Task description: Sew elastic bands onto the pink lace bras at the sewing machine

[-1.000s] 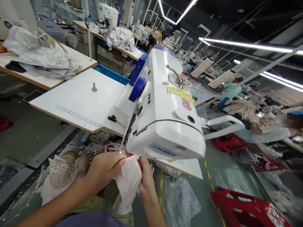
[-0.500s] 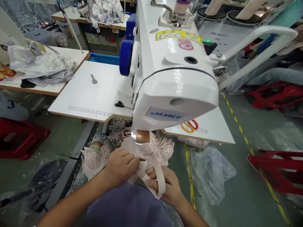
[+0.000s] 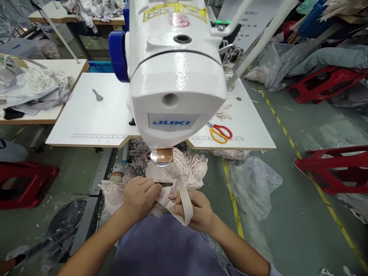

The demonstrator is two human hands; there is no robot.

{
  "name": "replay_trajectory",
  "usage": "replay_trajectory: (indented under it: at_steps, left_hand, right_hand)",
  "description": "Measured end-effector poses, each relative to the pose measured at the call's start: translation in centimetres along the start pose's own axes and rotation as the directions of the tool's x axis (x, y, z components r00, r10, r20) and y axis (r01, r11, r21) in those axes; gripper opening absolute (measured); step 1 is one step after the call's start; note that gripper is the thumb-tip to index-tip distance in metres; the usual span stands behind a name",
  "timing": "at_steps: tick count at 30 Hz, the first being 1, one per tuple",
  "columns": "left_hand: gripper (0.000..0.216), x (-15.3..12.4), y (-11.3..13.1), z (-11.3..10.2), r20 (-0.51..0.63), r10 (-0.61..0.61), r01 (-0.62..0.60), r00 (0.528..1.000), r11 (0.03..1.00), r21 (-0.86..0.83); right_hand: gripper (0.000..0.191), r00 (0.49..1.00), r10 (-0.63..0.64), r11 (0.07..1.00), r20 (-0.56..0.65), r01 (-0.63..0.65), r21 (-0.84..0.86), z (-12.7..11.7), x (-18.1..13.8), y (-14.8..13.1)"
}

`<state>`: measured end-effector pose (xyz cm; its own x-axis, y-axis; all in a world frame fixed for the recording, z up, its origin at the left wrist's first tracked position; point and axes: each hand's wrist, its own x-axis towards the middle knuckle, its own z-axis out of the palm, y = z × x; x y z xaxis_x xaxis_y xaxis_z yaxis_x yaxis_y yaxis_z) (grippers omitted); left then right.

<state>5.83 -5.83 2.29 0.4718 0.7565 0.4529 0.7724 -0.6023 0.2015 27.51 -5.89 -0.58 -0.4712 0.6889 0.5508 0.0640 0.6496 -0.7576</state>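
Observation:
A white sewing machine (image 3: 172, 69) fills the upper middle of the head view, its end facing me. Below it lies a pale pink lace garment (image 3: 189, 168), spread over my lap. My left hand (image 3: 139, 195) is closed, pinching the pink fabric just under the machine's end. My right hand (image 3: 197, 209) is closed too, gripping a beige elastic band (image 3: 184, 201) that loops over its fingers. The two hands almost touch in front of the machine. More lace (image 3: 113, 191) hangs to the left of my left hand.
The white machine table (image 3: 92, 119) carries red-and-yellow scissors (image 3: 220, 132) at right and a small grey tool (image 3: 97, 95) at left. Red plastic stools (image 3: 333, 168) stand right, another red stool (image 3: 25, 182) left. A clear plastic bag (image 3: 253, 184) lies on the floor.
My view tipped down and moved closer over the machine. Both hands came lower onto my lap, and the right hand took the beige band over its fingers.

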Motion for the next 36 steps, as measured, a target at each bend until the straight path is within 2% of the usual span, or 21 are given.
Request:
replay_trajectory:
  at_steps: [4, 15, 20, 31, 33, 34, 35, 36]
  left_hand:
    - [0.024, 0.0, 0.0, 0.3, -0.032, -0.011, 0.01, 0.999, 0.999, -0.032]
    - [0.026, -0.2, 0.1, 0.5, -0.028, -0.035, 0.034, 0.999, 0.999, -0.036]
    - [0.027, -0.1, 0.0, 0.4, -0.031, -0.039, 0.038, 0.999, 0.999, -0.033]
    - [0.024, -0.2, -0.1, 0.3, -0.044, -0.072, 0.07, 0.996, 0.997, -0.04]
    - [0.024, -0.4, 0.2, 0.2, 0.01, -0.145, 0.145, 0.989, 0.983, -0.109]
    - [0.026, -0.6, 0.5, 0.0, 0.102, -0.203, 0.22, 0.974, 0.956, -0.196]
    - [0.03, -1.0, 1.0, -0.4, 0.234, -0.257, 0.322, 0.938, 0.896, -0.306]
    - [0.034, -1.6, 1.5, -0.9, 0.39, -0.281, 0.439, 0.877, 0.797, -0.414]
  right_hand:
    - [0.025, 0.983, -0.17, 0.985, -0.071, 0.168, -0.034, 0.1, 0.7, 0.0]
    - [0.021, 0.983, -0.179, 0.984, -0.035, 0.18, 0.015, 0.3, 1.1, 0.1]
    - [0.017, 0.982, -0.19, 0.982, -0.025, 0.189, -0.03, 0.3, 1.2, 0.1]
    - [0.033, 0.99, -0.138, 0.99, 0.015, 0.138, -0.001, 0.6, 0.2, 0.4]
    - [0.037, 0.995, -0.101, 0.995, 0.022, 0.101, -0.027, 0.3, -0.5, 1.8]
    - [0.039, 0.998, -0.049, 0.997, 0.024, 0.051, -0.063, 0.0, -1.0, 2.9]
    - [0.043, 0.999, 0.035, 0.993, 0.033, -0.032, -0.114, -0.2, -1.5, 4.1]
    - [0.05, 0.987, 0.145, 0.977, 0.063, -0.133, -0.169, -0.5, -2.0, 5.3]
